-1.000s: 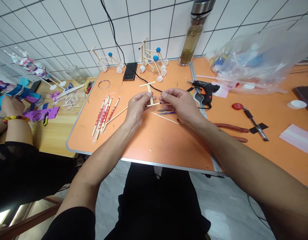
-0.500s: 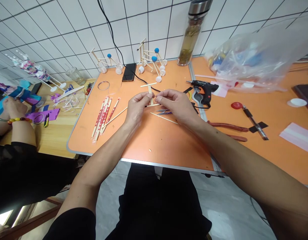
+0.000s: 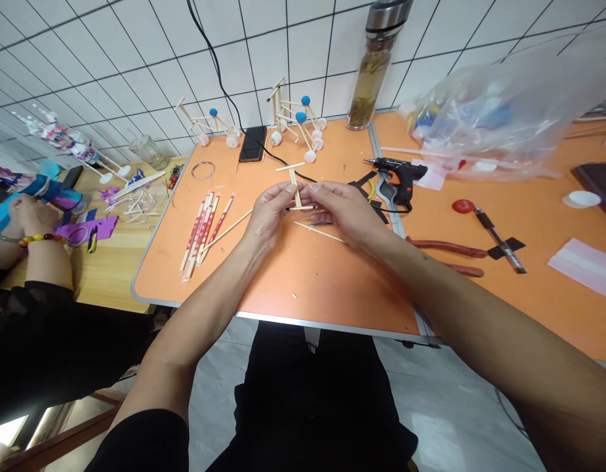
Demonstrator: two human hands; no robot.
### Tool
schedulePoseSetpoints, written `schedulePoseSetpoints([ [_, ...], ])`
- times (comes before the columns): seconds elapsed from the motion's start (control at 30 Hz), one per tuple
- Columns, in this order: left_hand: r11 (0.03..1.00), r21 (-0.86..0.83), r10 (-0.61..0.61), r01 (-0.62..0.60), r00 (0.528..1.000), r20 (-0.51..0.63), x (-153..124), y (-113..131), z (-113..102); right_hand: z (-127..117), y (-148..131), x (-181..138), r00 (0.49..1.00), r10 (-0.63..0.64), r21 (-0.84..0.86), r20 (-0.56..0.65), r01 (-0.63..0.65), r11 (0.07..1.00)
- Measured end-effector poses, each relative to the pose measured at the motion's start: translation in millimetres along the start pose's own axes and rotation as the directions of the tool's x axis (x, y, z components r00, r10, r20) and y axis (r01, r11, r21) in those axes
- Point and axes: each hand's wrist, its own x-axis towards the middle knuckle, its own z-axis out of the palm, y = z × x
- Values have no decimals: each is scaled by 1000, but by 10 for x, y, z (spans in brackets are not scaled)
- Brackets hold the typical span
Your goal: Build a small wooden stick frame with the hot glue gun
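- Closing in on my left hand [image 3: 267, 213], my right hand [image 3: 349, 210] is narrowing the gap that is showing in the earlier frame, and its fingertips are now almost meeting the other hand's
- From this end I am seeing the small I-shaped frame of pale wooden sticks [image 3: 298, 198] sitting between both hands, over the orange flat-topped table [image 3: 283, 275]
- My left thumb and fingers are pinching its upright, leaving the upper crossbar [image 3: 290, 167] and the dark-ended lower crossbar [image 3: 300, 208] showing
- My right fingers are bunching together at its right side; I cannot tell whether they are gripping the wood or only touching it
- I am judging the step in hand to be steadying or adjusting a joint near the lower crossbar
- What the next move is calling for, by my reckoning, is a light, even pinch, keeping both crossbars in line; twisting could be straining such thin joints
- Any use of the black-and-orange plastic glue gun [image 3: 396, 172], lying beyond my right hand, would be requiring that hand to come free while the left is keeping hold
- One loose pale wooden stick [image 3: 320, 232] is lying just below the hands, its right end near my right hand
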Motion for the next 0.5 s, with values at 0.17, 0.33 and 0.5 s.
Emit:
schedulePoseSetpoints([
  [0.17, 1000, 28, 11, -11, 1000, 6, 20, 5, -17, -11, -18, -9, 1000, -17, -51, 3, 17, 999],
  [0.33, 996, 84, 43, -40, 999, -29, 47, -48, -39, 57, -70, -52, 997, -79, -235, -25, 71, 969],
  [0.5, 997, 67, 47, -47, 999, 1, 48, -96, -37, 76, -20, -21, 994, -113, -280, -12, 105, 954],
])
